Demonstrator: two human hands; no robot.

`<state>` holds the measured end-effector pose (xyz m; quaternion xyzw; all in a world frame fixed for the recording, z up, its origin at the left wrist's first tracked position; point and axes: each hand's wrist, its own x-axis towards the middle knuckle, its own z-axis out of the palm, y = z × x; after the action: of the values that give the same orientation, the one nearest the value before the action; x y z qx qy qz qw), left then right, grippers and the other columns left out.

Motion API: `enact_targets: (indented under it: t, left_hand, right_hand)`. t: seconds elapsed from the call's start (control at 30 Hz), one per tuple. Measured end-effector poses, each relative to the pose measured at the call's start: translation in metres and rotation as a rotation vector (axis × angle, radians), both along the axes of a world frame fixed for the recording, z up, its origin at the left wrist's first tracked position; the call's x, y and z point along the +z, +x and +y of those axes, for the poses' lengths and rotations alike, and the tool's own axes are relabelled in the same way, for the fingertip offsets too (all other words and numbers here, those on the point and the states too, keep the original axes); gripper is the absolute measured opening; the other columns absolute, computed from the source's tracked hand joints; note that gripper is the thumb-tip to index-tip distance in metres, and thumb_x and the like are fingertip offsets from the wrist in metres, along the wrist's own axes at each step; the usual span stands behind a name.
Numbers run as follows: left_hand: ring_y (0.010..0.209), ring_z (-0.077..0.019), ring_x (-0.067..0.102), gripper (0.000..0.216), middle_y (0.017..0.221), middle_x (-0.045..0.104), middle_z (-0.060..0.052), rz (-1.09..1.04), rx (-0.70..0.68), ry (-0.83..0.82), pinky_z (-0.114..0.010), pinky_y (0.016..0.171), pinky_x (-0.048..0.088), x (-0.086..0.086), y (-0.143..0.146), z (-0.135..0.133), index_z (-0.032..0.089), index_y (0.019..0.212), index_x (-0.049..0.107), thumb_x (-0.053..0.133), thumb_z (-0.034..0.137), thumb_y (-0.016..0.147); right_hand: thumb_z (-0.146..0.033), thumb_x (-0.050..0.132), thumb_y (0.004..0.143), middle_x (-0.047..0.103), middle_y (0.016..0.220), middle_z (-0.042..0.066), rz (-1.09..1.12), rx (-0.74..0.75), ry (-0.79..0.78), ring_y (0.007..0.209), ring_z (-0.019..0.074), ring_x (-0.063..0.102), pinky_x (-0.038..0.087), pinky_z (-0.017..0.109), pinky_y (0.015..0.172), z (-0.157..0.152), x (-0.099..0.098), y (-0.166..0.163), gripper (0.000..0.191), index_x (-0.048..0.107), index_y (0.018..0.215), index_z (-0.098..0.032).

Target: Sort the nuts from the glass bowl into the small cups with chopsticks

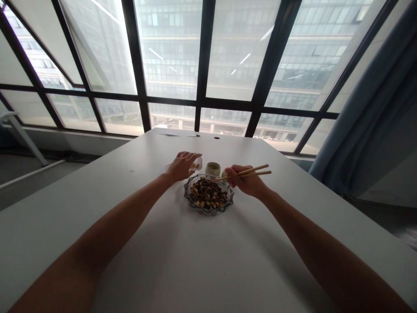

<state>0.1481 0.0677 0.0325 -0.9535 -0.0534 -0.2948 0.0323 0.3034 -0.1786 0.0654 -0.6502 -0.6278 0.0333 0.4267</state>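
A scalloped clear glass bowl (187, 198) holds a mix of dark seeds and pale-shelled nuts (208, 193). My right hand (246, 179) grips a pair of wooden chopsticks (257, 170), their tips reaching down into the mix at the bowl's far side. Behind the bowl on the left, my left hand (182, 166) is curved round a small clear cup (197, 163), thumb below and fingers above. A few light brown pieces show inside that cup. Just right of it stands a pale green cup (213, 168); another pale cup (224, 174) is partly hidden by my right hand.
The bowl and cups stand on a long white table (195, 261). Papers (174, 132) lie at its far end, near a dark round hole (216, 138). Large black-framed windows rise beyond, and a blue-grey curtain (361, 113) hangs on the right.
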Motion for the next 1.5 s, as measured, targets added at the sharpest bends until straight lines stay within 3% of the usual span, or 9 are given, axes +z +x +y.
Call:
enact_targets:
  t: [0.33,0.57,0.7,0.8,1.0,1.2,1.33,1.5]
  left_hand:
    - [0.122,-0.0307,0.055,0.068,0.139,0.059,-0.010,0.014,0.008,-0.003,-0.048,0.109,0.036,-0.004,0.003,0.004,0.020,0.143,0.043,0.066,0.024,0.079]
    - [0.117,-0.0301,0.058,0.071,0.132,0.062,-0.013,0.022,-0.012,-0.026,-0.045,0.108,0.040,-0.007,0.006,0.010,0.016,0.144,0.041,0.068,0.025,0.078]
    - [0.119,-0.0302,0.059,0.070,0.133,0.062,-0.013,0.040,-0.016,-0.034,-0.046,0.108,0.040,-0.005,0.005,0.007,0.017,0.144,0.040,0.066,0.027,0.080]
    - [0.120,-0.0292,0.059,0.068,0.132,0.063,-0.014,0.063,-0.011,-0.038,-0.045,0.109,0.039,-0.002,0.005,0.004,0.015,0.143,0.040,0.066,0.029,0.081]
    - [0.114,-0.0289,0.064,0.073,0.122,0.068,-0.017,0.200,0.145,-0.078,-0.044,0.113,0.032,0.003,0.016,0.000,0.008,0.144,0.038,0.065,0.039,0.084]
    - [0.119,-0.0337,0.062,0.073,0.121,0.069,-0.020,0.284,0.329,-0.197,-0.049,0.111,0.031,0.004,0.024,-0.002,0.008,0.143,0.041,0.056,0.055,0.089]
    - [0.126,-0.0352,0.055,0.065,0.131,0.063,-0.020,0.151,0.321,-0.175,-0.053,0.113,0.028,-0.004,-0.002,0.001,0.013,0.138,0.049,0.048,0.059,0.092]
    - [0.129,-0.0359,0.051,0.066,0.137,0.058,-0.019,-0.012,0.395,-0.170,-0.052,0.109,0.035,-0.024,-0.050,0.009,0.014,0.135,0.050,0.055,0.060,0.088]
  right_hand:
    - [-0.064,0.052,0.092,0.064,0.054,0.002,0.141,-0.020,0.131,0.041,0.0137,0.060,0.047,0.024,0.040,0.002,-0.008,0.010,0.052,0.061,0.068,-0.019]
    - [-0.065,0.047,0.094,0.067,0.057,0.003,0.200,-0.125,0.397,0.044,0.0144,0.061,0.050,0.025,0.044,0.023,-0.018,-0.013,0.051,0.063,0.074,-0.021]
    - [-0.065,0.050,0.093,0.069,0.063,0.003,0.055,-0.060,0.317,0.055,0.0155,0.065,0.053,0.027,0.055,0.051,-0.022,-0.021,0.048,0.065,0.078,-0.021]
    - [-0.064,0.053,0.091,0.071,0.066,0.003,0.066,-0.059,0.272,0.060,0.0167,0.067,0.055,0.028,0.060,0.060,-0.022,-0.017,0.046,0.067,0.082,-0.021]
    - [-0.068,0.051,0.090,0.065,0.055,0.002,0.336,-0.122,0.353,0.043,0.0132,0.058,0.047,0.024,0.041,0.033,-0.019,-0.006,0.054,0.065,0.072,-0.019]
    - [-0.074,0.054,0.084,0.060,0.047,0.002,0.353,-0.124,0.216,0.036,0.0116,0.052,0.040,0.022,0.034,0.017,-0.015,-0.001,0.061,0.063,0.063,-0.018]
    - [-0.075,0.054,0.084,0.062,0.050,0.002,0.302,-0.074,0.121,0.037,0.0118,0.054,0.041,0.022,0.034,0.018,-0.017,0.001,0.060,0.062,0.065,-0.018]
    - [-0.074,0.054,0.084,0.061,0.049,0.002,0.282,-0.022,0.079,0.037,0.0118,0.055,0.041,0.021,0.034,0.019,-0.016,0.000,0.059,0.061,0.067,-0.018]
